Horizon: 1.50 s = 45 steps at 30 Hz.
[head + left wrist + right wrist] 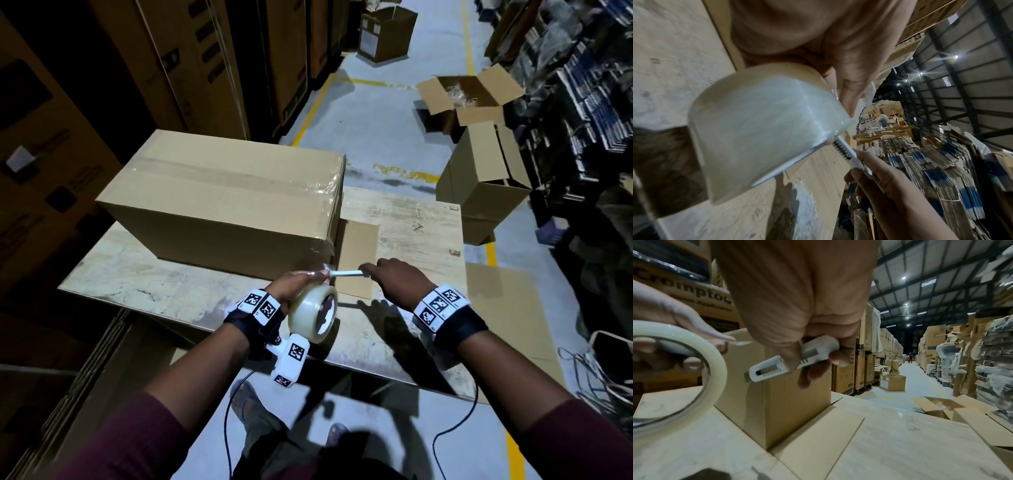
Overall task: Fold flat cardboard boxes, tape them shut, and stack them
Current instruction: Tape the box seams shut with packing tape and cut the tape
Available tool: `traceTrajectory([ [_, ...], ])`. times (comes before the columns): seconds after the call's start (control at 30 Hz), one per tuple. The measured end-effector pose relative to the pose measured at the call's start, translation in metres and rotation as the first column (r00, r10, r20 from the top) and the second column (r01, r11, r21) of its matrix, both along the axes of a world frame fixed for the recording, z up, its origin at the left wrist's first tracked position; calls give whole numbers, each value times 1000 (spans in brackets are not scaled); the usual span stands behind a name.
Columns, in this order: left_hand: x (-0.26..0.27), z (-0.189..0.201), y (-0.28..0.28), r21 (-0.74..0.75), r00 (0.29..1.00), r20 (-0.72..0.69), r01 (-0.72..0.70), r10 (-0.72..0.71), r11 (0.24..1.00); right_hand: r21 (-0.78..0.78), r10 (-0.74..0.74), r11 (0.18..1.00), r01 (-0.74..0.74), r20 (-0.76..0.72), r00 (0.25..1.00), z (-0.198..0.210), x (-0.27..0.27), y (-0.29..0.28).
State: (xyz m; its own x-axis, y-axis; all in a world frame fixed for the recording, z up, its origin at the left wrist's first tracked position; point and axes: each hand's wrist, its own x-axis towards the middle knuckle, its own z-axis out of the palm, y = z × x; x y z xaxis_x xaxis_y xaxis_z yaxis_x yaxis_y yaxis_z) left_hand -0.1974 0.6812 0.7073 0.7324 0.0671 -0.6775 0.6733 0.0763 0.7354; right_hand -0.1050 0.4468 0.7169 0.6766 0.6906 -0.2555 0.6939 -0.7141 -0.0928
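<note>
Cardboard box (222, 202), folded and closed, lying lengthwise on the worn table (411, 219), long side toward the camera, clear tape along its top seam and wrapped down over the right end. Flat cardboard flap (356, 253) sticking out from the box's right end, lying on the tabletop. Left hand (298, 282) curled round a roll of clear tape (313, 313), fingers through the core as seen in the right wrist view, thumb and fingertip pinching the loose tape end just above the roll near the box's lower right corner. Roll held above the table edge, open core turned toward the right hand. Right hand (400, 277) closed round a white utility knife (793, 361), thumb laid along the slider, remaining fingers wrapped under the handle. Knife tip pointing left toward the pinched tape end, very close to the left fingertips; actual contact of blade and tape impossible to tell. Both hands hovering just in front of the box's near right corner, close together. Marker-covered bands and camera mounts on both wrists, maroon sleeves on the forearms. On the floor beyond the table, an open carton (469, 99) with crumpled plastic inside and another open carton (486, 181) beside it; a further box (385, 32) down the aisle. Tall stacked cartons (191, 61) lining the left side.
</note>
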Motion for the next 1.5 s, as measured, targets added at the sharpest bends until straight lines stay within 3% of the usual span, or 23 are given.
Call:
traceTrajectory([
  [0.13, -5, -8, -12, -26, 1000, -19, -18, 17, 1000, -70, -104, 993, 99, -64, 993, -22, -1, -21],
  [0.2, -5, -14, -22, -45, 1000, -23, -18, 17, 999, -89, -227, 972, 217, -118, 967, -47, -2, -44],
  [0.27, -3, -23, -36, -84, 1000, -17, 1, -3, 996, -77, -440, 898, 434, -131, 888, -79, -4, -73],
  [0.33, -1, -35, -51, -91, 1000, 10, 20, -19, 996, -30, -637, 770, 638, -110, 763, -103, -9, -98],
  [0.43, 1, -51, -79, -67, 993, 44, 110, -107, 992, -94, -776, 629, 772, -143, 615, -129, -22, -117],
  [0.5, 3, -53, -99, -69, 986, 38, 165, -162, 984, -181, -798, 602, 778, -182, 575, -139, -29, -124],
  [0.6, 9, -53, -113, -71, 972, 51, 235, -231, 970, -207, -764, 639, 741, -286, 579, -133, -23, -122],
  [0.67, 11, -54, -122, -77, 961, 57, 274, -270, 959, 14, -713, 606, 795, -434, 551, -111, -17, -117],
  [0.73, 12, -51, -129, -102, 962, 62, 269, -264, 958, 268, -494, 434, 860, -728, 476, -80, -18, -109],
  [0.77, 14, -51, -131, -125, 966, 58, 259, -253, 958, 286, -343, 384, 878, -839, 424, -60, -21, -102],
  [0.83, 16, -51, -134, -162, 964, 66, 264, -256, 951, 320, -193, 442, 838, -879, 437, -39, -25, -92],
  [0.87, 18, -51, -134, -173, 961, 70, 275, -267, 946, 342, -200, 433, 834, -866, 459, -38, -24, -89],
  [0.97, 21, -52, -136, -156, 944, 81, 329, -320, 931, 428, -279, 303, 851, -814, 509, -40, -21, -82],
  [1.1, 20, -62, -134, -90, 934, 72, 356, -351, 930, 559, -318, 309, 769, -701, 638, -45, -28, -80],
  [1.17, 24, -68, -132, -56, 954, 44, 300, -298, 952, 613, -329, 283, 738, -660, 675, -44, -29, -80],
  [1.27, 29, -81, -135, 35, 985, 17, 173, -174, 984, 623, -367, 240, 744, -652, 664, -60, -15, -80],
  [1.37, 36, -99, -139, 125, 990, 14, 141, -144, 982, 550, -430, 208, 808, -691, 581, -93, 9, -79],
  [1.5, 51, -114, -146, 100, 976, -64, 215, -209, 972, 422, -509, 356, 834, -661, 552, -147, 35, -81],
])
